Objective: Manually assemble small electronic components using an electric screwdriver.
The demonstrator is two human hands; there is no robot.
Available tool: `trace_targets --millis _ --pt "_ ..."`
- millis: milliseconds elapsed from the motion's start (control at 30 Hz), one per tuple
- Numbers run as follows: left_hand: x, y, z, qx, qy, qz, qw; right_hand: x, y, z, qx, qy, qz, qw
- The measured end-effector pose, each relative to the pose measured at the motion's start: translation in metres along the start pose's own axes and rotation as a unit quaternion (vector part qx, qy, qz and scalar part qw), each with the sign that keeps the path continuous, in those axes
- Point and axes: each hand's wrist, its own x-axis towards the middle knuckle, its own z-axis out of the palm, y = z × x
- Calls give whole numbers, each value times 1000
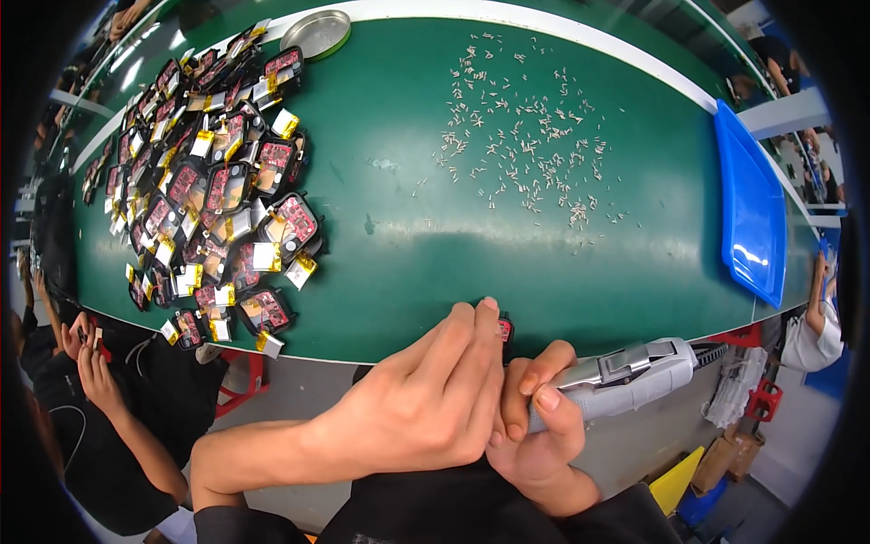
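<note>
My left hand [421, 394] reaches over the near edge of the green table, its fingers pressed together around a small black device casing [506, 334]. Only a corner of that casing, with some red circuit board, shows past the fingertips; the rest is hidden. Close against it, my right hand [539, 435] is closed on a grey electric screwdriver [625, 385], which lies sideways with its cable end to the right. Its tip is hidden behind my hands. Many small silvery screws or pins [544, 163] lie scattered on the table's far right half.
Black casings with red boards and silver battery packs [217, 186] are heaped on the left. A round metal dish [315, 34] stands at the back, and a blue tray [750, 208] at the right edge. A co-worker's hands [95, 367] are at the far left, near red stools [240, 381].
</note>
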Motion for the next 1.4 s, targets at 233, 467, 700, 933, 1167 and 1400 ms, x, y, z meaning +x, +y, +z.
trace_targets --millis 233,467,700,933,1167,1400 --pt "1 -2 2 3 1 10 1000 0 0 0 5 5 0 1000" --pt "4 7 0 3 -24 -21 999 0 -8 -2 -31 -1 2 1000" --pt "0 8 -8 -45 -68 -57 995 27 -69 7 -78 -120 -83 986" --pt "-3 13 -4 -24 -88 -55 994 66 -83 17 -170 -163 -131 963" --pt "-2 12 0 -9 -63 -57 996 75 -75 11 -174 -157 -124 964" --pt "0 8 1 -40 -56 -62 996 80 -75 12 -199 -169 -106 960"
